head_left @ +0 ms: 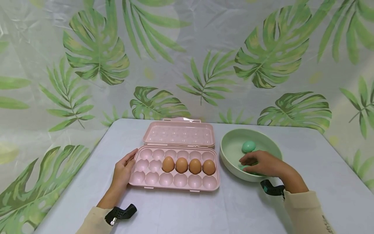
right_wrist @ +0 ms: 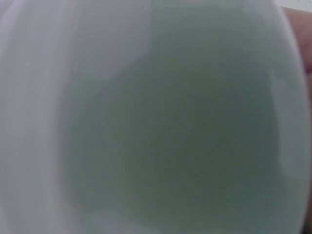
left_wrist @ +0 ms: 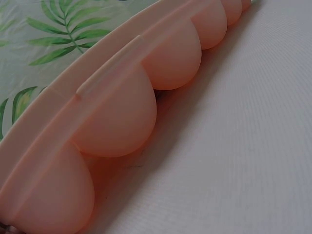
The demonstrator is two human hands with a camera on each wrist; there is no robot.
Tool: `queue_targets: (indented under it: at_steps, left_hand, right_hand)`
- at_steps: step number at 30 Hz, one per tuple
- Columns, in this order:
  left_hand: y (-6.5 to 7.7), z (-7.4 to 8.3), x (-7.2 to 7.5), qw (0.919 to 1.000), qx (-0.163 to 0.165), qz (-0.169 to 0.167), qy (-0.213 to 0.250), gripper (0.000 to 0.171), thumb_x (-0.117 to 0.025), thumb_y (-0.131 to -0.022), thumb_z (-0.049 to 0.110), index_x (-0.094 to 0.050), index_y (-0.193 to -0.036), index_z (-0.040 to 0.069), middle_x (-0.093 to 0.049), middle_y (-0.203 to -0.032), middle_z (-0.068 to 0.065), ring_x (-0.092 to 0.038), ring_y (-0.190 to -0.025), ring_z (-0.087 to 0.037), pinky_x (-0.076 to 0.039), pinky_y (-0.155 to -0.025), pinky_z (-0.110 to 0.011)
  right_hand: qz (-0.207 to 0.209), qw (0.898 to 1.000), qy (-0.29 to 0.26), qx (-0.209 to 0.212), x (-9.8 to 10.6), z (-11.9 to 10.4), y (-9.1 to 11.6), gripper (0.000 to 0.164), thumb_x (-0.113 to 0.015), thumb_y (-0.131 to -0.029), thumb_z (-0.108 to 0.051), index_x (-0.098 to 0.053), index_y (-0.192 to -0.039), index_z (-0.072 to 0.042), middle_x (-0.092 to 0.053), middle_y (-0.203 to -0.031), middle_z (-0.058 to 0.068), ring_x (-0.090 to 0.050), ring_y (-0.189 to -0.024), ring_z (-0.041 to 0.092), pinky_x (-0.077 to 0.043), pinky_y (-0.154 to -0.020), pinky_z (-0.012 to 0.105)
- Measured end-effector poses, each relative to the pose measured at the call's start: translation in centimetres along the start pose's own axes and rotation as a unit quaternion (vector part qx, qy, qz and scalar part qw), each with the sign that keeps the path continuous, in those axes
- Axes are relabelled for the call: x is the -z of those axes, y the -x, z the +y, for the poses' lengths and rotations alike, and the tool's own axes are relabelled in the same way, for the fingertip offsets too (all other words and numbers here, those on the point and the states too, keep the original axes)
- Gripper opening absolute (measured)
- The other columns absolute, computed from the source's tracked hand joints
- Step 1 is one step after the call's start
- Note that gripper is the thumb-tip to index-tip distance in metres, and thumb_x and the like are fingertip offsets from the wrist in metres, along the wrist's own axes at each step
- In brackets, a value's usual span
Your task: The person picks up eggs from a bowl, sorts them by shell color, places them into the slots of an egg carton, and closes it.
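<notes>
A pink egg tray lies opened on the table, its lid folded back behind it. Several brown eggs stand in the right part of its middle row. My left hand rests against the tray's left side, fingers fairly straight along the edge. Over the front right of a pale green bowl, my right hand reaches in with bent fingers. A green egg lies in the bowl beyond them. Another green egg shows partly under the fingers; whether they grip it is hidden.
A white cloth covers the table. Behind it hangs a leaf-patterned curtain. The left wrist view shows the tray's rounded cups from the side; the bowl's blurred outer wall fills the right wrist view.
</notes>
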State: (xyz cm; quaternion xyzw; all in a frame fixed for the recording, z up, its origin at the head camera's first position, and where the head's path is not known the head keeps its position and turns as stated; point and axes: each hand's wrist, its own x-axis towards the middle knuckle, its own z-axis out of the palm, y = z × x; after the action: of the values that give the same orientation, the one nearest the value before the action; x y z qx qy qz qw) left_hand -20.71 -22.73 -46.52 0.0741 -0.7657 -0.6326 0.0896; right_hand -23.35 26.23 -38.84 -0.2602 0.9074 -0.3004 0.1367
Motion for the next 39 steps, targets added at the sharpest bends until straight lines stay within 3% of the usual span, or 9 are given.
queue_targets:
  at_steps: [4,12,21,32,39]
  left_hand:
    - [0.05,0.02,0.01,1.0,-0.005,0.001,-0.002,0.042,-0.042,-0.099,0.005,-0.049,-0.14,0.003,-0.048,-0.143,-0.013,-0.042,-0.134,-0.021,-0.038,-0.096,-0.007]
    - [0.2,0.15,0.06,0.9999,-0.004,-0.004,0.01,0.041,-0.042,-0.1,0.004,-0.049,-0.14,0.002,-0.047,-0.144,-0.013,-0.041,-0.134,-0.02,-0.038,-0.095,-0.006]
    - [0.15,0.2,0.09,0.9999,-0.007,-0.009,0.011,0.041,-0.041,-0.1,0.005,-0.048,-0.141,0.002,-0.046,-0.145,-0.012,-0.041,-0.135,-0.019,-0.037,-0.097,-0.008]
    - [0.13,-0.16,0.11,1.0,0.002,-0.009,0.003,0.042,-0.042,-0.1,0.006,-0.048,-0.141,0.004,-0.047,-0.145,-0.01,-0.041,-0.134,-0.018,-0.038,-0.098,-0.01]
    - [0.1,-0.09,0.11,0.9999,0.002,-0.011,0.004,0.041,-0.042,-0.1,0.006,-0.048,-0.141,0.004,-0.047,-0.145,-0.01,-0.042,-0.134,-0.017,-0.039,-0.097,-0.009]
  right_hand:
    - [-0.006,1.0,0.009,-0.008,-0.13,-0.01,-0.01,0.035,-0.071,-0.087,-0.025,-0.068,-0.114,-0.004,-0.069,-0.111,0.008,-0.064,-0.105,0.031,-0.053,-0.086,0.042]
    - [-0.007,0.999,0.053,0.0,-0.42,-0.33,0.01,0.026,-0.071,-0.086,-0.021,-0.072,-0.108,-0.007,-0.07,-0.106,0.003,-0.063,-0.096,0.025,-0.051,-0.078,0.035]
    - [-0.009,0.999,0.051,0.002,-0.41,-0.18,-0.06,0.021,-0.071,-0.086,-0.02,-0.074,-0.105,-0.01,-0.07,-0.104,0.004,-0.063,-0.092,0.022,-0.05,-0.073,0.028]
    - [-0.009,0.999,0.051,0.007,-0.37,-0.33,0.05,0.019,-0.071,-0.086,-0.02,-0.073,-0.103,-0.01,-0.071,-0.102,0.004,-0.062,-0.088,0.017,-0.049,-0.07,0.027]
    - [0.0,0.999,0.054,-0.01,-0.28,-0.15,-0.04,0.021,-0.071,-0.086,-0.02,-0.073,-0.104,-0.011,-0.07,-0.105,0.002,-0.062,-0.091,0.02,-0.05,-0.073,0.03]
